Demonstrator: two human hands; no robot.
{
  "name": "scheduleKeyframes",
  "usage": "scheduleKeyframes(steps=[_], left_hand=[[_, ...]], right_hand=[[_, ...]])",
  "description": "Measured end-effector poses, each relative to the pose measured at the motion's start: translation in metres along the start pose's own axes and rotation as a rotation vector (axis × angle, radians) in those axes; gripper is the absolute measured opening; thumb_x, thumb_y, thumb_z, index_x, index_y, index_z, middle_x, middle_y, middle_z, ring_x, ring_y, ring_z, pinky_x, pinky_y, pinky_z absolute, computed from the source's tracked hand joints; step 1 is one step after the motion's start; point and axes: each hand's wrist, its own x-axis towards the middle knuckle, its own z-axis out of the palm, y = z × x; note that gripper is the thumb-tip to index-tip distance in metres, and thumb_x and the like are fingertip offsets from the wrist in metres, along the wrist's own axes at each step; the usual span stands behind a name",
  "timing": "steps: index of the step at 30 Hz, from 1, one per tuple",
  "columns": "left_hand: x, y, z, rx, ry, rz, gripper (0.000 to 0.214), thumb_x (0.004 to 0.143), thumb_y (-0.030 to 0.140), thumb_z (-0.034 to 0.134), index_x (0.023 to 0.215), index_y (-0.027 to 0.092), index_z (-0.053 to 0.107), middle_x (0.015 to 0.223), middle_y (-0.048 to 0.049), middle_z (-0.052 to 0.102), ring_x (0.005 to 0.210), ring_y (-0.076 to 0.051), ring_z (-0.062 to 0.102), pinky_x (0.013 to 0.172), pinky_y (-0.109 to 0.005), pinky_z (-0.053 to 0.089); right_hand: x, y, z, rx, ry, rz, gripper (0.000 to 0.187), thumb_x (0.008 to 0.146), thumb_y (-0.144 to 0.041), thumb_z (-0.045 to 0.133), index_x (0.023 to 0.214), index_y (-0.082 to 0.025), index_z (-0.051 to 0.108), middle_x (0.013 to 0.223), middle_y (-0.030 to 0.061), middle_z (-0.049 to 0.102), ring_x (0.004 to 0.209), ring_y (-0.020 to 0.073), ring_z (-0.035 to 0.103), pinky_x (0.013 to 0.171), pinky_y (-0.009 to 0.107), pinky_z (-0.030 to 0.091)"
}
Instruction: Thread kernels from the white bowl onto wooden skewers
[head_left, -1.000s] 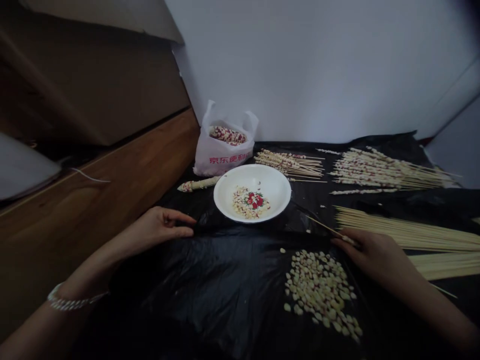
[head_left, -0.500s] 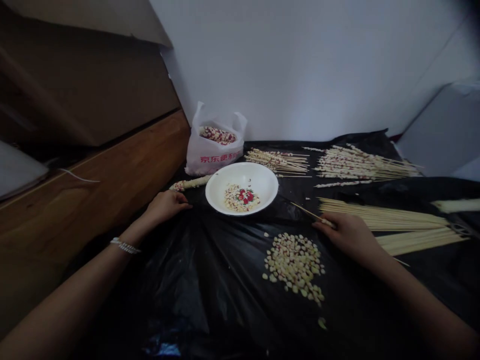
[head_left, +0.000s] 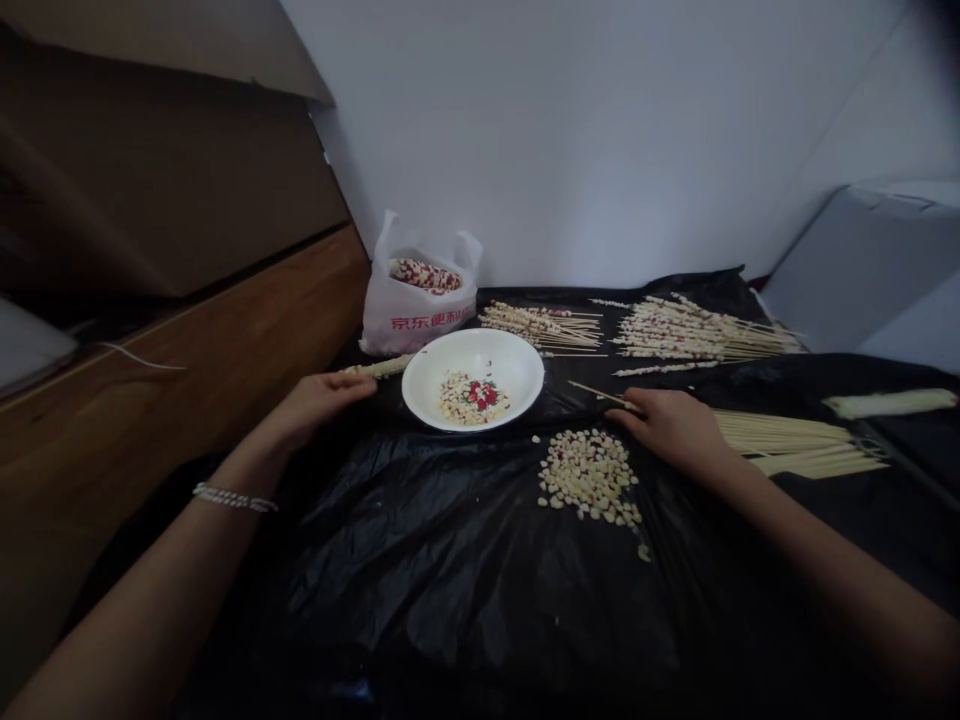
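My right hand [head_left: 667,425] is closed around a thin bamboo skewer [head_left: 600,391], whose tip points left toward the bowl; its other end is hidden in the hand. Just left of and below that hand lies a pile of loose corn kernels [head_left: 589,475] on the black plastic sheet [head_left: 450,570]. My left hand [head_left: 326,400], fingers stretched out, rests by a mostly bare corn cob [head_left: 386,367] and partly covers it; whether it touches the cob is unclear. Between the hands stands a white bowl [head_left: 409,385] with kernels inside and a red pattern on its bottom.
Behind the bowl a white plastic bag [head_left: 420,318] holds speckled corn cobs. Skewers threaded with kernels lie in two heaps [head_left: 540,325] [head_left: 675,330] near the wall. Bare skewers [head_left: 795,440] and a stripped cob [head_left: 889,403] lie right. A wooden board [head_left: 285,310] borders the left.
The kernel pile sits farther up in view and looks flatter, and the sheet's creases have shifted. My left hand's fingers have straightened near the cob. My right hand has risen slightly with the skewer.
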Motion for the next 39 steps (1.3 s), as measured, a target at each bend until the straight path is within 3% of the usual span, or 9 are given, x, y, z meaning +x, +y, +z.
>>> scheduleKeyframes(steps=[3,7,11,15,18,22,28,33,39], left_hand=[[-0.015,0.039,0.015,-0.555,-0.141,-0.058,0.016,0.090,0.022,0.052,0.084,0.015,0.065,0.041,0.0091,0.031,0.030,-0.004,0.025,0.029,-0.015,0.016],[-0.029,0.085,0.063,-1.003,-0.404,-0.189,0.024,0.097,0.017,0.036,0.086,0.014,0.057,0.046,0.0085,0.031,0.032,-0.004,0.029,0.029,-0.013,0.020],[-0.034,0.099,0.107,-1.062,-0.640,-0.173,0.027,0.098,0.017,0.031,0.091,0.011,0.057,0.052,0.0070,0.035,0.034,-0.003,0.029,0.030,-0.012,0.021],[-0.034,0.083,0.110,-0.918,-0.810,-0.220,0.030,0.098,0.019,0.033,0.083,0.012,0.057,0.050,0.0079,0.029,0.033,-0.002,0.026,0.029,-0.011,0.017],[-0.028,0.063,0.087,-0.865,-0.776,-0.155,0.036,0.097,0.024,0.036,0.066,0.014,0.052,0.047,0.0081,0.024,0.032,-0.002,0.022,0.030,-0.010,0.017],[-0.007,0.038,0.058,-0.914,-0.658,-0.039,0.046,0.095,0.033,0.040,0.053,0.016,0.038,0.045,0.0072,0.025,0.031,-0.002,0.022,0.030,-0.010,0.019],[0.017,0.013,0.036,-0.996,-0.514,-0.084,0.041,0.097,0.030,0.036,0.058,0.017,0.040,0.044,0.0078,0.025,0.032,-0.003,0.027,0.031,-0.011,0.021],[0.020,0.007,0.031,-1.099,-0.422,-0.288,0.034,0.096,0.021,0.036,0.063,0.018,0.040,0.046,0.0082,0.026,0.031,-0.004,0.028,0.029,-0.013,0.015],[0.027,0.008,0.045,-1.255,-0.317,-0.299,0.025,0.098,0.016,0.033,0.077,0.017,0.046,0.048,0.0102,0.026,0.031,-0.003,0.028,0.028,-0.012,0.019]], right_hand=[[0.005,-0.007,-0.023,0.033,0.062,0.013,0.048,0.087,-0.063,0.038,0.085,-0.025,0.066,0.072,0.0050,0.067,0.069,0.0216,0.060,0.055,0.027,0.028],[0.013,-0.046,-0.045,0.125,0.247,0.011,0.050,0.092,-0.058,0.031,0.090,-0.024,0.067,0.076,0.0072,0.069,0.071,0.0223,0.060,0.058,0.029,0.029],[0.013,-0.092,-0.034,0.314,0.264,-0.069,0.044,0.090,-0.054,0.040,0.110,-0.023,0.064,0.090,0.0095,0.071,0.080,0.0246,0.063,0.065,0.031,0.036],[0.010,-0.106,-0.015,0.402,0.162,-0.155,0.045,0.090,-0.052,0.043,0.121,-0.023,0.060,0.088,0.0085,0.072,0.077,0.0236,0.065,0.069,0.032,0.042],[0.012,-0.100,-0.006,0.504,0.061,-0.257,0.040,0.092,-0.048,0.041,0.115,-0.025,0.063,0.100,0.0056,0.072,0.086,0.0204,0.066,0.075,0.030,0.045],[0.021,-0.095,0.005,0.606,-0.056,-0.376,0.032,0.083,-0.040,0.059,0.111,-0.026,0.064,0.109,0.0008,0.070,0.094,0.0173,0.064,0.081,0.027,0.046],[0.028,-0.105,0.007,0.675,-0.018,-0.312,0.015,0.084,-0.036,0.057,0.089,-0.024,0.066,0.091,-0.0001,0.072,0.084,0.0172,0.063,0.074,0.026,0.043],[0.023,-0.101,-0.007,0.716,0.064,-0.249,0.020,0.084,-0.041,0.056,0.081,-0.023,0.063,0.078,-0.0017,0.068,0.074,0.0155,0.058,0.067,0.024,0.039],[0.005,-0.095,-0.010,0.748,-0.017,-0.319,0.018,0.085,-0.037,0.055,0.085,-0.022,0.065,0.084,-0.0018,0.070,0.079,0.0154,0.060,0.071,0.023,0.041]])
